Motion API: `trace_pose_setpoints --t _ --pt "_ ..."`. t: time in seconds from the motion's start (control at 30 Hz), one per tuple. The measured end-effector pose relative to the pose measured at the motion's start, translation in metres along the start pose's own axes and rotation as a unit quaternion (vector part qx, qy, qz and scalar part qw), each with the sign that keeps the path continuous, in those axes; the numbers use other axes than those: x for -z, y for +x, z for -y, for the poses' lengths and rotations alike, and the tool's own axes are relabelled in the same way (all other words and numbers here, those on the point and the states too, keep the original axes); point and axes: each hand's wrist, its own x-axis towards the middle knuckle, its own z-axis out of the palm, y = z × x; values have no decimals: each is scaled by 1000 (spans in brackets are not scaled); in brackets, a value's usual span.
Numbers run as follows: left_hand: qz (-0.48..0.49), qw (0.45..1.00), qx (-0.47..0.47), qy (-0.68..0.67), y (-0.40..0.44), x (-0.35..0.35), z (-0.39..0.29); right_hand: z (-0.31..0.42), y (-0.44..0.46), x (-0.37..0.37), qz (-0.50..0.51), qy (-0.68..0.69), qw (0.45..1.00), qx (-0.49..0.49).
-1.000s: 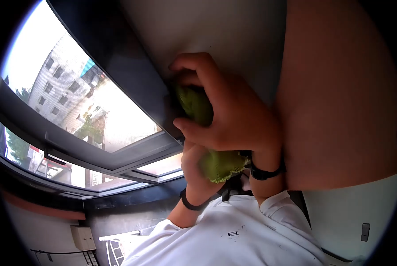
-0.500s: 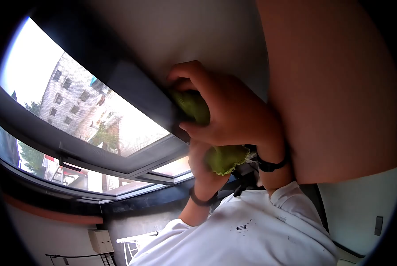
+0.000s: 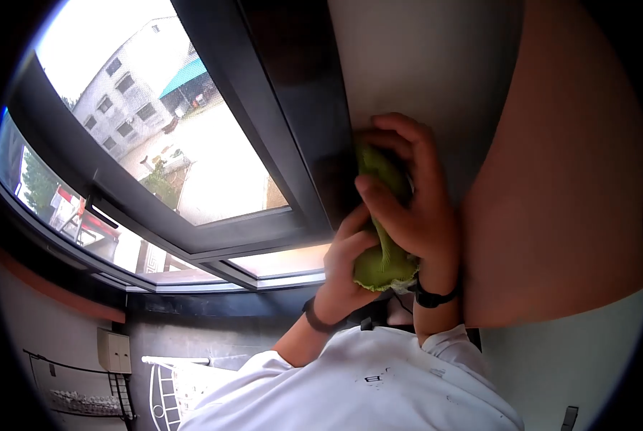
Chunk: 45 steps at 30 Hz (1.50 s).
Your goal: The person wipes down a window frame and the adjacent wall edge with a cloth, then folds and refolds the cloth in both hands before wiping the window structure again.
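Beside the window (image 3: 221,172), green cloth (image 3: 384,267) runs lengthwise toward the shirt (image 3: 357,391).

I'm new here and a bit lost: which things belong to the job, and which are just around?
In the job:
green cloth
left hand and right hand, both gripping it
probably the dark strip beside the cloth

Just around:
white metal frame
small cabinet
building outside
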Motion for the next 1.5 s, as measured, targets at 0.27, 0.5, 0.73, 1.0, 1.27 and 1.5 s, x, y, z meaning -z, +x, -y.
trace_pose_setpoints --t 0.27,0.5,0.73,1.0,1.27,1.5 --pt "39 999 17 23 -2 12 -5 -8 -26 -11 -154 24 988 -20" --pt "-73 991 92 69 -21 8 -7 -11 -49 -15 -169 104 980 -22" --pt "-68 996 63 14 2 -2 -17 -6 -49 -14 -157 77 984 -17" --pt "-51 992 116 -26 9 -15 -30 12 -39 14 -68 115 975 -177" --pt "-54 996 70 -30 18 -36 -25 -23 -29 13 -149 -234 905 321" --pt "-25 988 138 -69 19 -45 -20 -3 -16 7 -172 -124 965 157"
